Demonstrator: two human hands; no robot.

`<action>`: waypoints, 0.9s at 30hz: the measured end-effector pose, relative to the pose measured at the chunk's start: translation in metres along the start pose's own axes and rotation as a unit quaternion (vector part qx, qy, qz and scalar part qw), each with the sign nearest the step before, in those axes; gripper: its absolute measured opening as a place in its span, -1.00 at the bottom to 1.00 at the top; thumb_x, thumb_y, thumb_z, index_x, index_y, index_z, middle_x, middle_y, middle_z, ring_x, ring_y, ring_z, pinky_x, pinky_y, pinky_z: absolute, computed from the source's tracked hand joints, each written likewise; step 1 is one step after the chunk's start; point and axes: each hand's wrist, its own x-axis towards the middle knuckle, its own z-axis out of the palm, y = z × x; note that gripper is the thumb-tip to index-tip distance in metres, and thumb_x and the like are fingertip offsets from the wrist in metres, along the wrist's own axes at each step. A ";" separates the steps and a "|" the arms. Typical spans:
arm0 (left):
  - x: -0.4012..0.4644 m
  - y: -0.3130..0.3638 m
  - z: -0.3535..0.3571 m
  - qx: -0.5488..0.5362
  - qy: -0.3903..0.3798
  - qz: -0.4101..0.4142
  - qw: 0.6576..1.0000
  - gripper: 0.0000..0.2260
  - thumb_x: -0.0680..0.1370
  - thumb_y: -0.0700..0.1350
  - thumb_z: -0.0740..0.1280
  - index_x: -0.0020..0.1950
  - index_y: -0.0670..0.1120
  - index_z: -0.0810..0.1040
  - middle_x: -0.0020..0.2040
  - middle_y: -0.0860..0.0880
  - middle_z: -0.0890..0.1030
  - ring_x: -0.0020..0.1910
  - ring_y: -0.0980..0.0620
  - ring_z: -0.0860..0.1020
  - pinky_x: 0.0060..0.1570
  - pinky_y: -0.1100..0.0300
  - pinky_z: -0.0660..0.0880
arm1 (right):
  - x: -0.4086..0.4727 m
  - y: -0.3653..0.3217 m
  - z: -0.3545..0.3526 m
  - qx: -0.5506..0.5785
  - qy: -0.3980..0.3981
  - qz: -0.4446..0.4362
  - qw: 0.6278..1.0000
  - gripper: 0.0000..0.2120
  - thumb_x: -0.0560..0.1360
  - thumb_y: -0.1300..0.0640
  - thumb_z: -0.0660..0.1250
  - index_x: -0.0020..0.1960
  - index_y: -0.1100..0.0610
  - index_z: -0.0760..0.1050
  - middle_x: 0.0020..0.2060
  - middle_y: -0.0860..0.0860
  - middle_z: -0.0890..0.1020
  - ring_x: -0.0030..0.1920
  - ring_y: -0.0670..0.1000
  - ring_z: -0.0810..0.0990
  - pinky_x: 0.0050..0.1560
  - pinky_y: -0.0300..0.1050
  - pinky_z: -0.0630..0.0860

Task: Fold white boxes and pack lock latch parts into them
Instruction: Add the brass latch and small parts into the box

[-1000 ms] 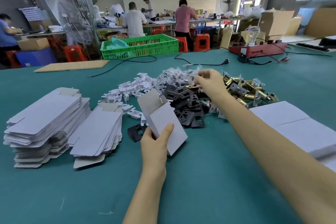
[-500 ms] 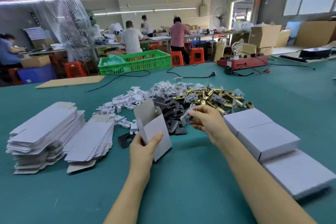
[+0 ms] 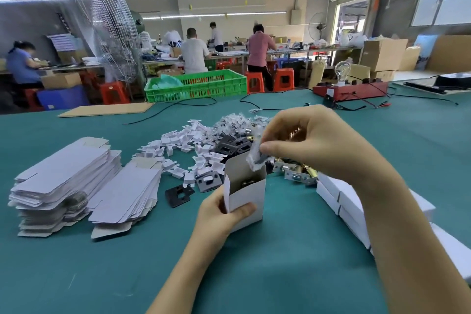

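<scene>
My left hand (image 3: 221, 214) grips an open white box (image 3: 248, 199) upright above the green table, thumb on its front. A brass part shows inside the box. My right hand (image 3: 313, 144) pinches a small clear bag of parts (image 3: 257, 158) right at the box's open top. Behind lie piles of white plastic pieces (image 3: 183, 140), black plates (image 3: 229, 145) and brass latches (image 3: 298, 173). Two stacks of flat white box blanks (image 3: 63, 176) sit at the left.
Closed white boxes (image 3: 341, 201) are stacked at the right, partly behind my right arm. A loose black plate (image 3: 178, 195) lies near the blanks. A green crate (image 3: 196, 85), cables and a red tester (image 3: 351, 90) stand at the table's far side. People work beyond.
My right hand picked a small bag from the parts pile and brought it back to the mouth of the box. My left hand raised the box and turned it upright.
</scene>
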 end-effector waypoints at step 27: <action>0.000 -0.003 0.002 0.014 0.051 0.024 0.998 -0.73 0.34 -0.02 0.48 -0.01 0.22 0.61 -0.07 0.17 0.68 -0.07 0.19 0.62 -0.17 0.39 0.51 | 0.016 0.019 0.048 -0.101 -0.071 -0.026 0.992 -0.92 0.48 0.26 0.40 -0.05 0.15 0.63 -0.26 -0.08 0.62 -0.26 -0.23 0.55 -0.20 -0.45 0.41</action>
